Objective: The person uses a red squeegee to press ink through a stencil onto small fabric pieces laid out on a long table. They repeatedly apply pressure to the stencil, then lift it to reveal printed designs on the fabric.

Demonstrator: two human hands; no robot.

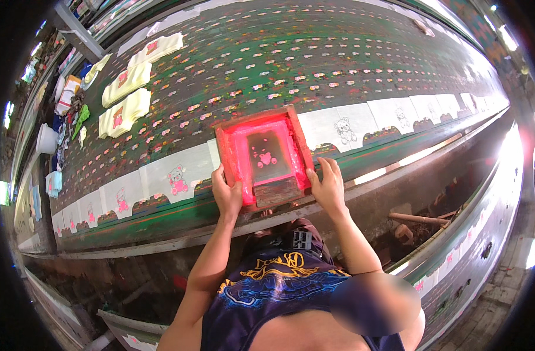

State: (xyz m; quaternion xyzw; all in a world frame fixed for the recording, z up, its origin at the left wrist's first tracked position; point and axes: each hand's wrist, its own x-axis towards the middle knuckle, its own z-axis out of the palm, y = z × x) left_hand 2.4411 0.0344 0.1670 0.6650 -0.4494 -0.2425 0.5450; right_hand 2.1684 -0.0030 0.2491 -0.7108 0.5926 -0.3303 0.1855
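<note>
Screen frame: the red-stained wooden screen frame (pixel 301 139) lies in front of me on the near edge of the long printing table (pixel 250 70), over the row of white cloth pieces, between plain-outlined bears on one side and pink-filled ones on the other.
Left hand: my left hand (pixel 227 193) holds the frame's near left corner, thumb along the front and fingers at the outer side — a narrow grip.
Right hand: my right hand (pixel 327 184) is at the near right corner, thumb against the rail, fingers stretched forward and a little apart; I cannot tell whether they press on the wood.
Mesh: inside the frame, the dark mesh (pixel 273 146) shows a pink bear pattern (pixel 265 159), with bright pink ink (pixel 244 175) around it.
Wooden block: a flat wooden block (pixel 277 191) sits at the frame's near end, between my hands.
Left cloths: white pieces with pink-filled bears (pixel 178 181) run along the table edge to my left.
Right cloths: white pieces with bears in dark outline (pixel 344 130) run off to my right.
Yellow cloths: pale yellow pieces with reddish bears (pixel 127 111) lie farther up the table on the left.
Far left: a white tub (pixel 45 139) stands near a bright green cloth (pixel 81 117) — probably among other rags, though the lens bends that edge.
</note>
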